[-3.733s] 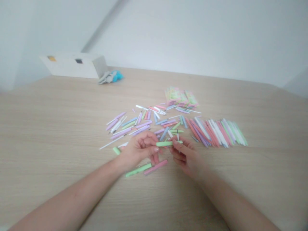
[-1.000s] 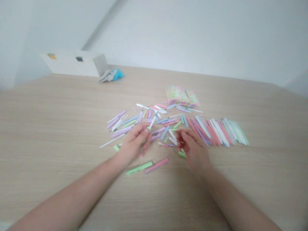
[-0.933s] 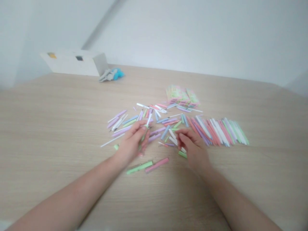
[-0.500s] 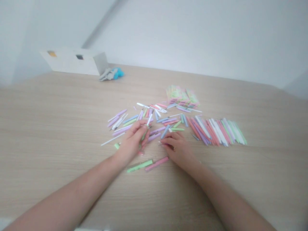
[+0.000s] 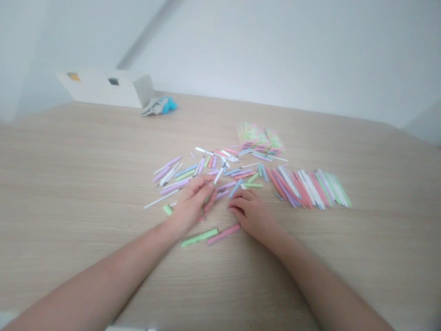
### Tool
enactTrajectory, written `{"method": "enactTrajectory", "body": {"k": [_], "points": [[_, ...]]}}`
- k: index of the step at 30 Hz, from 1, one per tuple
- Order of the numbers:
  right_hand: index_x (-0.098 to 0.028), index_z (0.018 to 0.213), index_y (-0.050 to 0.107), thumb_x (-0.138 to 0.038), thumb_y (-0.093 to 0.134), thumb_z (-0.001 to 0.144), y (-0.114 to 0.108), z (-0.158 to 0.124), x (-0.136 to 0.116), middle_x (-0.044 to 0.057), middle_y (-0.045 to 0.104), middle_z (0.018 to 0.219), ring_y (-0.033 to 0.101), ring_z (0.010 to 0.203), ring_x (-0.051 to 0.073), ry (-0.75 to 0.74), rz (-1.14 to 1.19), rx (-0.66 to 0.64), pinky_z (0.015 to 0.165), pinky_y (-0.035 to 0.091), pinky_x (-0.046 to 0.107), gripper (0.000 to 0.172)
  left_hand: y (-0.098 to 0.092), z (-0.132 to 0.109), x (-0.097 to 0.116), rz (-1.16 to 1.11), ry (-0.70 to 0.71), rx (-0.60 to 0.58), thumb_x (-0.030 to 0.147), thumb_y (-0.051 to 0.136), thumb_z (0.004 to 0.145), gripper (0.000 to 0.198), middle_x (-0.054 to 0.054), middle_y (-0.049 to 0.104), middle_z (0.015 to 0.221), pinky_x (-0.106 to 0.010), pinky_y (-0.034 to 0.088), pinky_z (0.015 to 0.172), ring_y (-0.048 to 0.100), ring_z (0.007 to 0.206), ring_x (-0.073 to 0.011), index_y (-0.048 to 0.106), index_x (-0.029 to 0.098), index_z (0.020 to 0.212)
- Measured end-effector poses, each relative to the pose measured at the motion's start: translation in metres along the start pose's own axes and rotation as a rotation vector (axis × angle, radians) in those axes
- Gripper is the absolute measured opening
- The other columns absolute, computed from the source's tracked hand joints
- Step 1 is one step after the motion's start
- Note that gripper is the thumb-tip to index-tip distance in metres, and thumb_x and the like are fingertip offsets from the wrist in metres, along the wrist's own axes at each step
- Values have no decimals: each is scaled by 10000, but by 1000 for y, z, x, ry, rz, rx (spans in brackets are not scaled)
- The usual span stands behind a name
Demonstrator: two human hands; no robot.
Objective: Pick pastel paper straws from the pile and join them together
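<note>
One pen (image 5: 219, 175) partly hides in the left hand (image 5: 193, 200).

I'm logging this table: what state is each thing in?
Pen: held, tilted, white end out
Left hand: closed on pen
Right hand: fingers curled, grip unclear
Loose pieces: scattered
Pen row: aligned, slanted
Packs: stacked
Box: standing; open or shut unclear
Cloth: crumpled

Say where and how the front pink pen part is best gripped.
Probably pinch the pink pen part mid-length, across its narrow width, from above on the near side: it lies flat, its left end by a green pen part, its right by the right hand.
</note>
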State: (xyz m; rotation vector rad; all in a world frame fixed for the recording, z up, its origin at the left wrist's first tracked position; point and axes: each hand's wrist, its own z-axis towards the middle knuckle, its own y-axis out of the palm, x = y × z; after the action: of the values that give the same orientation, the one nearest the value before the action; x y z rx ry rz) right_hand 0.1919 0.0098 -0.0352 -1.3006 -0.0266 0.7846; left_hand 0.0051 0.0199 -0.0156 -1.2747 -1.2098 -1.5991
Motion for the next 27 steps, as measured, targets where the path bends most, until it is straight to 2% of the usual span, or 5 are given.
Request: {"method": "enactTrajectory", "body": {"k": [9,14,18,23,27], "points": [[-167,821,591,-118,498,833,-2,0,-4,84,598,927,493,955,214,-20,-85,-36,921,380,380,106,-1,1,-7,115,8,-89,375,498,882,232,67,431,559,-145,218,322,298,377,-43,527,171,987],[-174,863,556,-141,487,837,-13,-3,0,48,620,841,569,809,173,171,266,116,740,450,312,81,-2,-2,-5,271,49,-163,375,491,891,275,86,374,498,-172,248,388,309,397,-58,551,155,1043],[-180,831,563,-221,523,843,-26,-6,3,-3,637,683,578,599,119,365,692,267,573,450,242,59,-2,-4,-2,452,115,-213,322,494,891,206,43,495,630,-183,316,487,407,530,-79,590,166,986],[-206,862,666,-218,623,791,-32,-9,10,-14,669,700,586,603,96,339,965,429,591,468,220,83,-2,-7,0,609,153,-291,291,436,915,223,-6,583,834,-211,390,636,506,731,-126,610,167,977],[-234,898,703,-216,655,776,-33,-11,11,-9,681,724,602,641,104,296,939,426,608,474,222,132,-3,-8,1,651,172,-332,281,429,920,238,-18,607,873,-228,406,717,541,795,-143,619,164,1004]]}}
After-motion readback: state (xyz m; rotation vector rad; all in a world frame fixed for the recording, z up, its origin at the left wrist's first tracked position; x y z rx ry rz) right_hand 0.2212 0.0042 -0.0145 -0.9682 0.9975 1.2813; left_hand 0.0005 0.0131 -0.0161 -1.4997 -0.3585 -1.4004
